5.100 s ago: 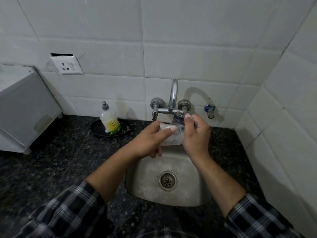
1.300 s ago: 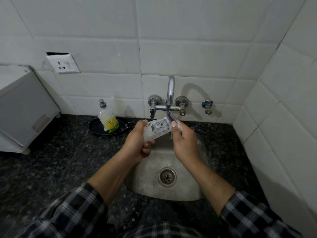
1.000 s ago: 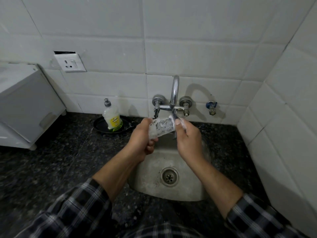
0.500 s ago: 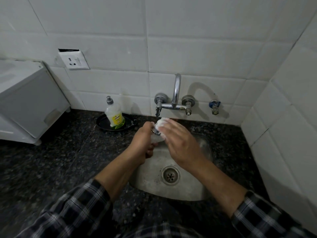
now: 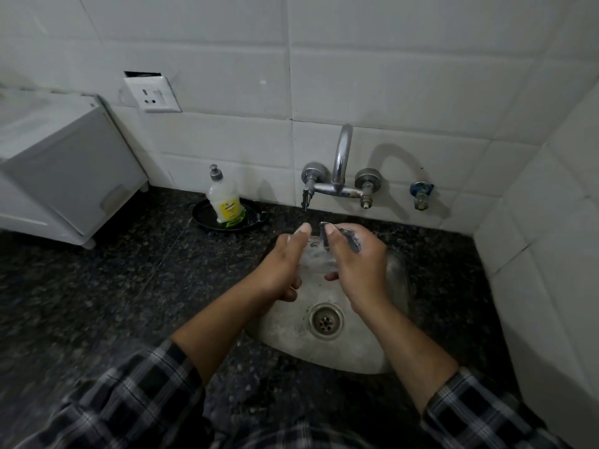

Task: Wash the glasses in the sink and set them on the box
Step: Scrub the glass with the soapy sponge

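A clear glass [image 5: 316, 259] sits between my two hands above the steel sink [image 5: 327, 348], just below the tap spout [image 5: 340, 157]. My left hand [image 5: 280, 270] holds its left side, index finger stretched along it. My right hand [image 5: 358, 260] curls over the top and right side, fingers wrapped round the rim. Most of the glass is hidden by the hands and blurred by motion. The white box [image 5: 61, 170] stands on the counter at the far left.
A dish-soap bottle [image 5: 223, 202] stands on a black dish [image 5: 201, 215] left of the tap. A blue-handled valve [image 5: 421, 194] sticks out of the tiled wall at the right. Dark granite counter [image 5: 129, 293] surrounds the sink; a tiled side wall closes the right.
The glass has come down from under the spout toward the sink bowl. My right hand moved from its end over its top and right side. The view shifted slightly.
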